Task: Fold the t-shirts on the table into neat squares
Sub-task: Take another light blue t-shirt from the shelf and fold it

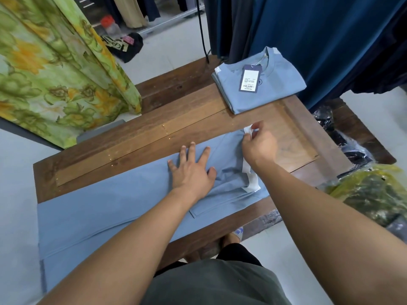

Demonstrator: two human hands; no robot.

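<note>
On the near side of the wooden table (154,133), the blue t-shirt (99,205) lay lengthwise left to right, the left hand (191,172) spread flat on its middle, the right hand (259,148) pinching its white-trimmed right end.

The left hand (191,170) lies palm down, fingers straight and spread toward 12 o'clock, its bare forearm running back to 7 o'clock. The right hand (259,146), at 2 o'clock from it, pinches the t-shirt (105,208) edge between thumb and curled fingertips, forearm stretching back to 4 o'clock.
</note>
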